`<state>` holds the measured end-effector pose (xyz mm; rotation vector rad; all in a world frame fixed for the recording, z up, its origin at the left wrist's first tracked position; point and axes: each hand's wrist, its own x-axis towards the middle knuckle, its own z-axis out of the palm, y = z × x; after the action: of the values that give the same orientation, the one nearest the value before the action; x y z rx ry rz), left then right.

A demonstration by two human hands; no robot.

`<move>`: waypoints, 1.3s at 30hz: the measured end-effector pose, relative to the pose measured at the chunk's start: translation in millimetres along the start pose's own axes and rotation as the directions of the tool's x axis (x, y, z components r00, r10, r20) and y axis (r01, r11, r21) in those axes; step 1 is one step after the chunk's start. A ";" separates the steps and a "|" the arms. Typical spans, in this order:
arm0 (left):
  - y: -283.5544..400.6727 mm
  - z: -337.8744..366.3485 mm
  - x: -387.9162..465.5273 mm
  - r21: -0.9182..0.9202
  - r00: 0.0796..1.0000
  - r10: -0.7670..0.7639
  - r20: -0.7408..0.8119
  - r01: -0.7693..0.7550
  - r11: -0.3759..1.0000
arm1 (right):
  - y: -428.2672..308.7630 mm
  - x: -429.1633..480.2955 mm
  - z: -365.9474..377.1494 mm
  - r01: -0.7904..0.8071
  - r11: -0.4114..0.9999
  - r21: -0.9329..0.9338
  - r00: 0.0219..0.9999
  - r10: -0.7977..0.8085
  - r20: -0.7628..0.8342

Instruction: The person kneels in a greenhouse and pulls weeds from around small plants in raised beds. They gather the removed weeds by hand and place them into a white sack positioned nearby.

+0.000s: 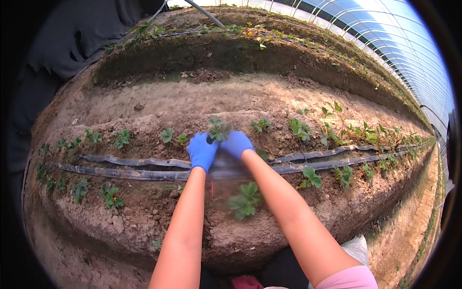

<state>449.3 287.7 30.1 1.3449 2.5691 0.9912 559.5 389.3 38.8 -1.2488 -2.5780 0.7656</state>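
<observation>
My left hand (202,151), in a blue glove, is at the far row of the raised soil bed, beside a small leafy plant (217,130) that looks like a strawberry seedling. From the other side my right hand (236,144), also gloved in blue and blurred, comes close to the same seedling. Its leaves show between and above both hands, while its base and most of my fingers are hidden. Two dark, flat drip-irrigation tapes (144,175) run along the bed, passing beneath my hands and wrists. A larger leafy plant (246,200) grows nearer to me, between my forearms.
More seedlings stand in both rows, such as one plant (122,138) at left and another (311,177) at right. Behind a soil furrow (173,95) rises another planted ridge (245,54). Black sheeting (83,36) hangs at left; a white sack (356,249) lies at lower right.
</observation>
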 end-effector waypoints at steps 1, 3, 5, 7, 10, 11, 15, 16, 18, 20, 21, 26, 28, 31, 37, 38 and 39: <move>-1.4 0.3 0.3 -0.042 1.000 0.003 0.006 -0.003 0.999 | 2.4 -2.7 -1.7 0.037 0.999 -0.002 0.999 -0.036 0.009; -5.3 1.0 0.0 -0.119 1.000 0.012 0.020 -0.010 0.993 | 4.8 -7.3 -3.8 -0.005 0.993 0.116 0.998 0.012 -0.060; -9.8 2.2 -1.0 -0.196 0.995 0.073 -0.065 -0.084 0.977 | 5.1 -10.9 -3.2 -0.036 0.982 0.184 0.989 0.061 -0.133; -13.9 4.9 -1.4 -0.225 0.986 0.112 -0.122 -0.137 0.965 | 2.8 -12.2 2.0 -0.044 0.977 0.207 0.973 0.089 -0.214; -21.0 11.0 -0.9 -0.215 0.985 0.120 -0.120 -0.143 0.966 | 5.8 -12.4 8.3 -0.028 0.978 0.207 0.965 0.080 -0.248; -23.6 13.0 0.0 -0.224 0.988 0.107 -0.109 -0.130 0.966 | 8.2 -13.1 9.0 -0.015 0.978 0.209 0.962 0.071 -0.262; -32.1 13.8 5.7 -0.313 0.986 0.119 -0.119 -0.151 0.938 | 19.2 -18.8 -11.3 0.096 0.994 0.046 0.951 -0.078 -0.299; -31.7 11.3 6.3 -0.330 0.988 0.109 -0.106 -0.139 0.934 | 21.5 -28.7 -19.2 0.143 0.971 0.192 0.927 -0.063 -0.369; -27.5 0.0 1.7 -0.315 0.985 0.127 -0.114 -0.157 0.936 | 23.1 -56.7 -39.5 0.084 0.869 0.487 0.945 0.086 -0.317; -13.3 -12.7 -14.8 -0.290 0.981 0.143 -0.134 -0.177 0.941 | 32.0 -101.9 -66.5 0.035 0.658 0.752 0.984 0.108 -0.141; -5.1 -23.0 -26.0 -0.303 0.986 0.112 -0.124 -0.145 0.942 | 37.0 -126.6 -80.2 0.015 0.535 0.845 0.995 0.074 -0.064; 72.1 -51.2 -81.9 -0.360 0.957 0.260 -0.125 -0.288 0.887 | 88.9 -210.5 -166.3 0.284 0.505 0.815 0.897 0.160 -0.412; 112.3 -46.7 -94.3 -0.479 0.951 0.308 -0.030 -0.284 0.831 | 130.0 -217.7 -213.8 0.349 0.241 0.906 0.813 0.403 -0.421; 178.4 -22.6 -105.3 -0.372 0.882 0.455 0.122 -0.384 0.845 | 180.8 -205.9 -248.1 0.455 0.104 0.885 0.694 0.581 -0.425; 223.4 4.2 -121.8 -0.126 0.542 0.676 0.499 -0.726 0.676 | 230.2 -179.2 -224.8 0.437 -0.098 0.894 0.735 0.612 -0.292; 214.5 -3.3 -113.7 -0.037 0.605 0.636 0.480 -0.710 0.704 | 236.0 -182.3 -221.3 0.437 -0.131 0.890 0.753 0.595 -0.282; 201.0 -14.7 -102.8 0.076 0.667 0.555 0.497 -0.671 0.738 | 240.8 -185.6 -219.1 0.457 -0.165 0.874 0.779 0.548 -0.304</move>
<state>649.8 283.9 134.8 2.2968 1.9401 0.2995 921.8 451.6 112.2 -0.6518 -0.5437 1.5217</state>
